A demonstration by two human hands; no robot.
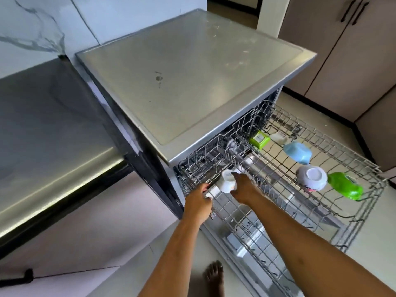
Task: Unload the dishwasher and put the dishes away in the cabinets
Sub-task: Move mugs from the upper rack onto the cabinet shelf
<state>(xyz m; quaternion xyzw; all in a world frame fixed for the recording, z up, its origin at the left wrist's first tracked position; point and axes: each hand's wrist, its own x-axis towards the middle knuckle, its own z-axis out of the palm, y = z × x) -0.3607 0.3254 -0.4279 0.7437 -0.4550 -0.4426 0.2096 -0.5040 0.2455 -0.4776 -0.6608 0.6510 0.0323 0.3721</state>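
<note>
Dishwasher (192, 86) stood open, upper rack (321, 211) pulled out toward lower right, its long side running from the machine's mouth out over the floor (364, 254). White bowl (226, 181) sat at the rack's near-left corner, tipped on its side, base pointing up-left toward the machine, rim facing down-right. Right hand (245, 188) was cupped against the bowl's right side, fingers curled round it; left hand (198, 202) was at the rack's left edge, fingers curled onto the wire beside the bowl, apparently touching a small white piece there, grip unclear. Further out on the rack: green box (259, 139), small white cup (278, 137), blue bowl (298, 152) upside down, white-and-grey bowl (311, 177) upside down, green bowl (345, 189) at the far right edge. Rack's middle was bare wire. Steel table (53, 136) butted the dishwasher's left side; cabinets (342, 50) stood beyond the rack, right. Bare foot (214, 275) on the floor below.
</note>
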